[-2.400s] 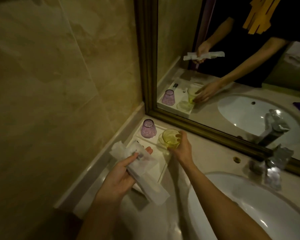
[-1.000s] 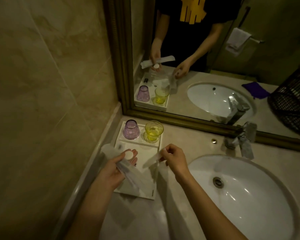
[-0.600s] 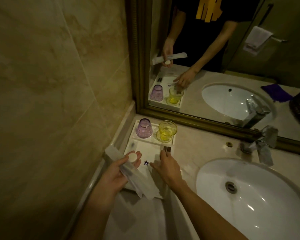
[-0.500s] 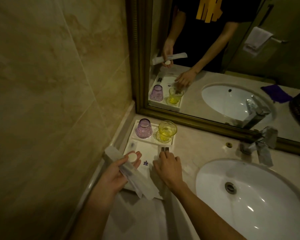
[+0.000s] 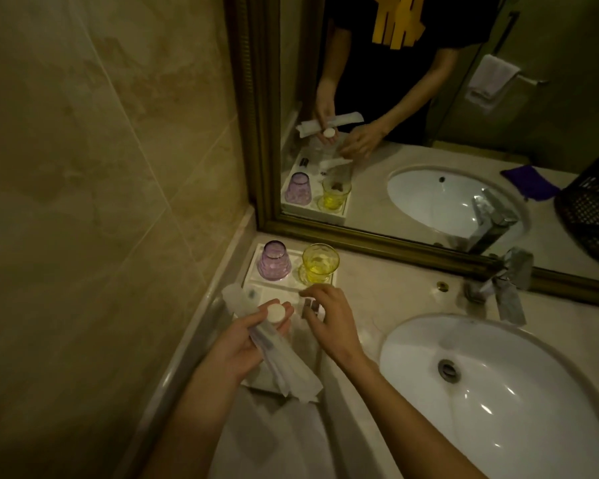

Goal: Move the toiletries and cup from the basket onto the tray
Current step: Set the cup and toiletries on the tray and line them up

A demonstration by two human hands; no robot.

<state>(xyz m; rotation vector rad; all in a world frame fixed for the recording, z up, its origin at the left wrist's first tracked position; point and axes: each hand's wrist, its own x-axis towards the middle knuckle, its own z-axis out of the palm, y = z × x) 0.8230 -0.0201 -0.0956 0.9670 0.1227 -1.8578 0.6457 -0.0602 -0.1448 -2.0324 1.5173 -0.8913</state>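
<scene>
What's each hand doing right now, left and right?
Left hand: closed on long white wrapped packets, with a small round white item at the fingers.
Right hand: open, fingers curled over a small sachet, not gripping.

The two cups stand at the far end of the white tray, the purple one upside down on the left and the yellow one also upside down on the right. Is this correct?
Not quite. In the head view the purple cup is upside down, but the yellow cup stands upright with its mouth open upward. Both are at the far end of the white tray, purple left, yellow right.
</scene>
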